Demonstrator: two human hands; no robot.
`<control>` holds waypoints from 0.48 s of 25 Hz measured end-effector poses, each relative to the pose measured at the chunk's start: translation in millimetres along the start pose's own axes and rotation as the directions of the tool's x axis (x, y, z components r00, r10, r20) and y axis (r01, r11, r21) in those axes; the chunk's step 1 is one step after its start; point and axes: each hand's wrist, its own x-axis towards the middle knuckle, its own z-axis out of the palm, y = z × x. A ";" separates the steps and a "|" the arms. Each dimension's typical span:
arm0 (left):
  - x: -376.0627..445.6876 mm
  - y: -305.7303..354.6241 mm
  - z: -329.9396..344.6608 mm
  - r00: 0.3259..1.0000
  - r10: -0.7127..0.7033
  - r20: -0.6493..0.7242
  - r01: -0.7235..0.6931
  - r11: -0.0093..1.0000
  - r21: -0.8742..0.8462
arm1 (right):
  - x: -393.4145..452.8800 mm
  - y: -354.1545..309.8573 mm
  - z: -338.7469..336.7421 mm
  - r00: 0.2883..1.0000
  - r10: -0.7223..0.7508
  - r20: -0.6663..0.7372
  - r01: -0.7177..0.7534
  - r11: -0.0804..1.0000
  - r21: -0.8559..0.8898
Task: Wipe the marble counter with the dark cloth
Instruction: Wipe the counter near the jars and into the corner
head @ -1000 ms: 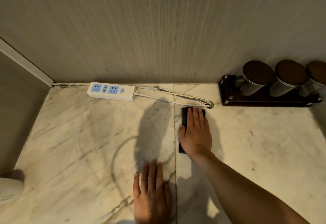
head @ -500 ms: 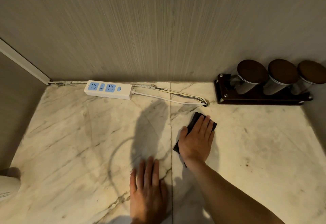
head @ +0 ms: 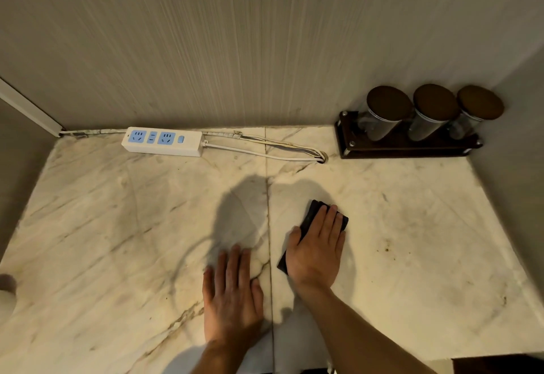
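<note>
White power strip (head: pixel 163 141) sits at the back left by the wall, cords running right to a hole. Left hand (head: pixel 232 297) is flat on the marble table (head: pixel 103 226), grip wide, holding nothing. Just right of the seam, right hand (head: pixel 316 251) presses flat on the dark cloth (head: pixel 312 215), fingers spread over it. Three jars (head: pixel 432 113) stand on a rack back right.

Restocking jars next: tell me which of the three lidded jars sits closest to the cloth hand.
The leftmost jar on the dark rack; the other two stand farther right of the right hand.
</note>
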 end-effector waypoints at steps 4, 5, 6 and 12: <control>-2.0 -1.4 1.3 1.000 0.005 0.013 -0.005 0.999 0.049 | -25.1 12.2 -5.5 1.000 0.005 0.004 -0.005 1.000 -0.003; -2.8 -1.3 1.2 1.000 0.010 0.013 -0.011 0.998 0.063 | -31.9 14.9 -6.6 1.000 0.007 0.005 -0.007 1.000 0.000; -3.7 -1.0 0.5 1.000 0.014 0.009 -0.015 0.997 0.074 | -39.0 17.6 -7.4 1.000 0.009 0.007 -0.009 1.000 0.003; -3.7 -1.9 0.6 0.999 0.034 0.000 -0.034 0.997 0.073 | -74.6 31.9 -12.3 1.000 -0.001 0.032 0.000 1.000 0.012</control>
